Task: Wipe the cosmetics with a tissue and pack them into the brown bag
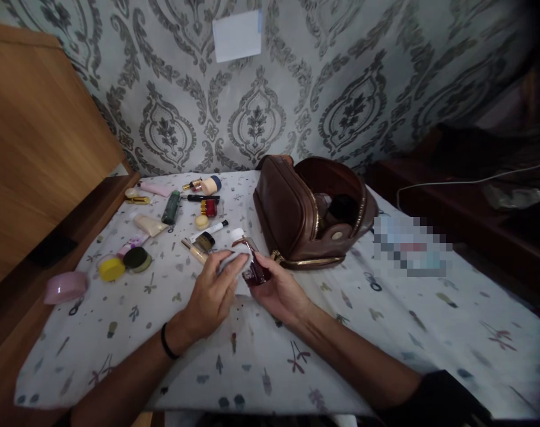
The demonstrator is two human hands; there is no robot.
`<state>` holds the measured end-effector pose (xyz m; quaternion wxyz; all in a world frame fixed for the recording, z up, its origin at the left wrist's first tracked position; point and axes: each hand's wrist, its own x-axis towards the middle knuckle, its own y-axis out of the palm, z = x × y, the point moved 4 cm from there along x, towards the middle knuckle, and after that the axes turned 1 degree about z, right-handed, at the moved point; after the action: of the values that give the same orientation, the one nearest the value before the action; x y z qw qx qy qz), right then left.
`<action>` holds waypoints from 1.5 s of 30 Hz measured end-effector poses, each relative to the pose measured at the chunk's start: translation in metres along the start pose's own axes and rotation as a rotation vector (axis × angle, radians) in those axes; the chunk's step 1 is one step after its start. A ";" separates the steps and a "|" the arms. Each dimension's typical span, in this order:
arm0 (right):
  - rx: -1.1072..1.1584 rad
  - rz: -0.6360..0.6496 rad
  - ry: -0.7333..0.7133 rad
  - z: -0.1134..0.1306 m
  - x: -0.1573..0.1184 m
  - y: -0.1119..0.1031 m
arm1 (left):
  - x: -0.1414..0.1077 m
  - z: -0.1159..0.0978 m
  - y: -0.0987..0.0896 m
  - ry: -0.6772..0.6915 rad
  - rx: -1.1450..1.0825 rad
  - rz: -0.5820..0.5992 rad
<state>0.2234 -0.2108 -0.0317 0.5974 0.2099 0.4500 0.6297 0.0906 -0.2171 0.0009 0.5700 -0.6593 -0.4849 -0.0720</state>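
Observation:
My right hand (284,292) grips a small bottle of dark red liquid (257,270) with a white cap, tilted over the middle of the table. Pressed to the bottle's left side is a white cloth or tissue (235,264), pinched in the fingers of my left hand (212,295). Just beyond my left fingers lie a slim beige tube (194,251), a dark-lidded jar (205,240) and a white tube with a black cap (214,229). A brown leather toiletry bag (281,207) stands unzipped behind my right hand, with dark items partly visible inside.
Several cosmetics spread over the left side, among them a green bottle (171,207), a red jar (209,207), a yellow jar (112,268) and a pink container (66,287). A patterned cloth (270,367) covers the table. Wooden furniture (47,130) borders the left; a blurred-out item (410,246) lies right.

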 end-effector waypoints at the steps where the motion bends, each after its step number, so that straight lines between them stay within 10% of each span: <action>1: -0.021 0.027 -0.001 -0.001 -0.001 0.002 | 0.001 0.003 -0.001 -0.032 -0.009 -0.021; 24: -0.041 0.098 -0.132 0.014 0.005 -0.001 | 0.000 0.014 0.005 -0.179 -0.256 -0.023; 34: -0.464 0.000 -0.504 0.021 -0.001 -0.002 | -0.005 0.028 0.015 -0.615 -0.841 -0.010; 45: -1.017 -0.045 -0.907 0.024 -0.011 -0.005 | 0.000 0.036 0.021 -0.753 -1.120 -0.013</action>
<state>0.2478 -0.2139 -0.0206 0.7644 0.1369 -0.1926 0.5999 0.0893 -0.1853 -0.0252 -0.0663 -0.8326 -0.5438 -0.0813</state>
